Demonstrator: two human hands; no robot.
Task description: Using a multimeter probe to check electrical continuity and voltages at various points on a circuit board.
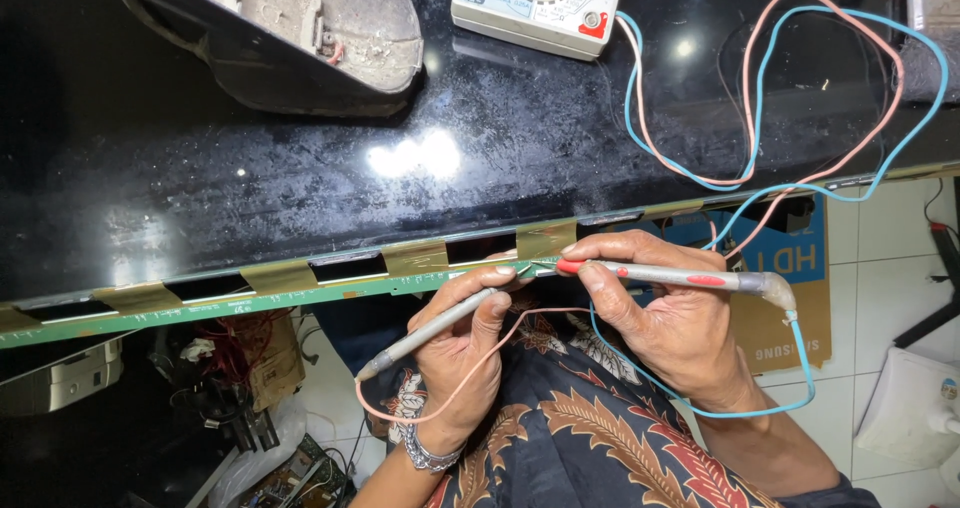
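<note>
Green circuit strip [250,301] between hands: left hand [460,353] pinching grey probe [430,333], right hand [665,313] pinching red-marked probe [660,276].

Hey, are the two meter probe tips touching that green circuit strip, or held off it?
Touching, it seems: left hand and right hand press both probes tip-first onto the green strip; exact contact is too small to confirm.

A grey test probe [430,330] with a pink lead [760,78] is gripped in the left hand [462,353], and a probe with red marks [668,276] and a blue lead [800,183] is held in the right hand [665,313]. Both tips are pressed onto the narrow green circuit strip [250,302] along the edge of a dark screen panel [400,158]. A multimeter [535,3] is laid on the panel, with both leads looped beside it.
</note>
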